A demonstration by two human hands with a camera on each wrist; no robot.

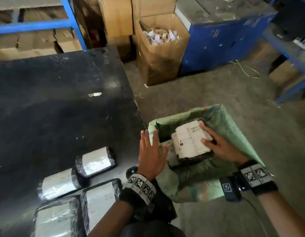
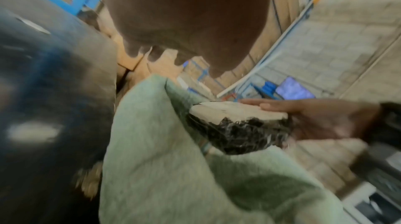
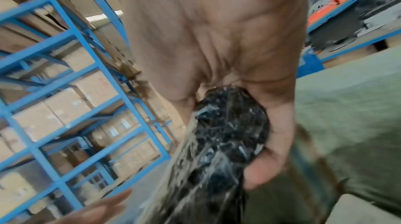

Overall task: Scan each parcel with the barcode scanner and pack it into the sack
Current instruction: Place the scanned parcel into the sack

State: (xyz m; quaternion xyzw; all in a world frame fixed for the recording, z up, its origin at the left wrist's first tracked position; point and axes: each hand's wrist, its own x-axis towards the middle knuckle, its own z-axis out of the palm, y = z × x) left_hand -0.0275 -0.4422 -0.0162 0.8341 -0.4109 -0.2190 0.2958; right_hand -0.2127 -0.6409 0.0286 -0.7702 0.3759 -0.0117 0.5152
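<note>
My right hand (image 1: 220,146) grips a black-wrapped parcel (image 1: 189,141) with a white barcode label, inside the mouth of the green woven sack (image 1: 233,130). In the right wrist view my fingers (image 3: 271,150) curl under the parcel (image 3: 223,133). Another parcel (image 1: 172,159) lies below it in the sack. My left hand (image 1: 150,151) hovers open with fingers spread at the sack's near-left rim, holding nothing. A dark round device with a blue light (image 1: 132,171), probably the scanner, sits at the table edge under my left wrist. Several wrapped parcels (image 1: 95,161) lie on the black table (image 1: 62,100).
The sack stands on the concrete floor right of the table. Beyond it are an open cardboard box (image 1: 162,48) of paper scraps, a blue cabinet-like machine (image 1: 225,40) and blue shelving (image 1: 45,24) with cartons.
</note>
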